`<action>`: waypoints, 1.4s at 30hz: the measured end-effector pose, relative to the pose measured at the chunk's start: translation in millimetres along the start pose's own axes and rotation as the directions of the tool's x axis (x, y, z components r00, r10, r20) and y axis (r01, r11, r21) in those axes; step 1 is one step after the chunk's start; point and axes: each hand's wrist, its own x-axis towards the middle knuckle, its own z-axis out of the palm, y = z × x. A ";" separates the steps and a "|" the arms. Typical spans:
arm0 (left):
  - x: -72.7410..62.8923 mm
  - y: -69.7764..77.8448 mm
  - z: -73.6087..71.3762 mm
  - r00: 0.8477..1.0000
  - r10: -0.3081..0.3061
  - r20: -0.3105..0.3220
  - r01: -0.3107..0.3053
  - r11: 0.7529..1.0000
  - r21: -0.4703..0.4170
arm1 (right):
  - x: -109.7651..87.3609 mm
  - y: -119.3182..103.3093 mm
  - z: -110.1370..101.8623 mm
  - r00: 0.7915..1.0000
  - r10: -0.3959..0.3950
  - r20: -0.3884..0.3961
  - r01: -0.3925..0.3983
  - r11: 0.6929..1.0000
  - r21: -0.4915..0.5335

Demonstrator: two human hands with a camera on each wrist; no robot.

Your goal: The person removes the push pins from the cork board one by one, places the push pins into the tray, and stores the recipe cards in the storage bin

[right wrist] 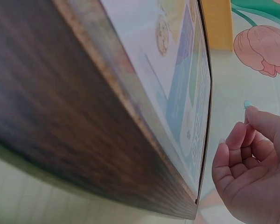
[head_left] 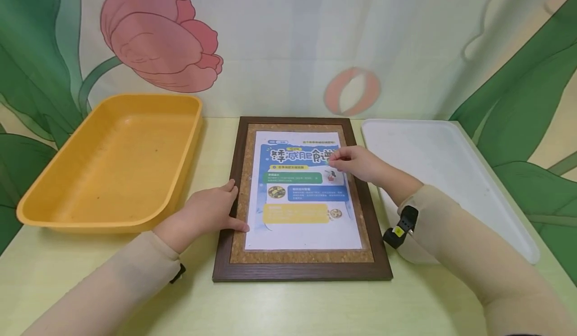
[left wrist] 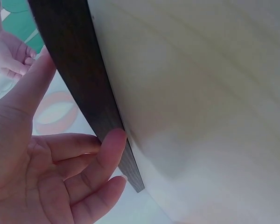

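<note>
A cork board point(head_left: 302, 257) in a dark brown wooden frame lies flat on the table. On its cork is a printed poster point(head_left: 302, 237) with blue, green and yellow panels. My left hand point(head_left: 208, 211) holds the frame's left side, the thumb over the top and the fingers bent against the outer edge, as the left wrist view shows. My right hand point(head_left: 358, 164) is over the poster's upper right part. Between its thumb and forefinger it pinches a small light-blue push pin point(right wrist: 247, 104); the other fingers are curled in.
A deep yellow tray point(head_left: 110, 176) stands to the left of the board. To the right, partly under the right forearm, lies a white tray point(head_left: 451, 176). Behind the table hangs a curtain point(head_left: 279, 50) printed with flowers and leaves.
</note>
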 end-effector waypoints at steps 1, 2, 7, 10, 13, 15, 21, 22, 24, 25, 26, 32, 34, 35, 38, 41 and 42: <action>0.1 0.0 -0.2 1.000 0.001 -0.001 -0.001 1.000 0.000 | -0.8 0.3 0.0 1.000 0.004 -0.001 -0.004 1.000 0.005; 0.3 0.0 -0.3 1.000 0.004 -0.003 -0.004 1.000 0.000 | -1.5 0.8 0.0 1.000 0.006 -0.001 -0.006 1.000 0.008; -0.2 -0.4 -0.7 1.000 0.000 0.002 0.000 1.000 0.003 | -4.0 1.8 0.0 1.000 -0.004 0.001 0.004 1.000 0.026; -0.1 -0.8 -0.3 1.000 -0.002 0.005 0.002 1.000 0.007 | -6.3 3.8 -0.9 1.000 -0.016 -0.002 0.016 1.000 0.010; 0.7 -0.5 0.0 1.000 -0.001 0.001 0.001 1.000 0.004 | -9.5 7.5 -2.0 1.000 -0.018 -0.005 0.018 1.000 0.004; 1.5 0.3 0.3 1.000 0.002 -0.001 -0.002 1.000 0.000 | -11.6 10.7 -2.4 1.000 -0.011 -0.006 0.011 1.000 0.009; 2.2 0.6 0.9 1.000 -0.004 0.010 0.004 1.000 0.004 | -18.5 15.5 -4.1 1.000 -0.009 -0.005 0.009 1.000 0.025; 2.2 0.4 1.0 1.000 -0.006 0.012 0.006 1.000 0.004 | -19.6 15.6 -4.8 1.000 -0.008 -0.007 0.008 1.000 0.023; 2.1 0.2 0.9 1.000 -0.010 0.013 0.010 1.000 0.004 | -22.1 14.9 -6.9 1.000 -0.008 -0.015 0.009 1.000 0.016; 2.0 0.2 0.8 1.000 -0.013 0.013 0.013 1.000 0.001 | -23.8 14.4 -8.1 1.000 -0.006 -0.020 0.006 1.000 0.009; 1.9 0.1 0.6 1.000 -0.014 0.012 0.014 1.000 -0.001 | -25.0 14.4 -9.1 1.000 -0.006 -0.023 0.007 1.000 0.005; 1.3 0.2 0.7 1.000 -0.017 0.010 0.017 1.000 -0.005 | -33.1 17.5 -15.1 0.999 -0.026 -0.024 0.025 1.000 -0.016; 1.3 0.3 0.6 1.000 -0.016 0.007 0.016 1.000 -0.004 | -35.1 19.9 -17.3 0.999 -0.025 -0.026 0.025 1.000 -0.016; 1.3 0.2 0.6 1.000 -0.015 0.005 0.015 1.000 -0.003 | -36.1 21.4 -18.4 0.999 -0.024 -0.028 0.024 1.000 -0.014; 1.1 0.1 0.5 1.000 -0.014 0.001 0.014 1.000 0.000 | -39.5 25.1 -20.8 0.999 -0.035 -0.033 0.035 0.999 -0.008; 0.5 0.2 0.0 1.000 -0.011 0.003 0.011 1.000 0.001 | -43.9 27.0 -23.1 0.998 -0.049 -0.034 0.049 0.999 -0.008; 0.4 0.3 -0.3 1.000 -0.010 0.003 0.010 1.000 -0.001 | -45.6 27.2 -23.9 0.998 -0.053 -0.034 0.053 0.999 -0.010</action>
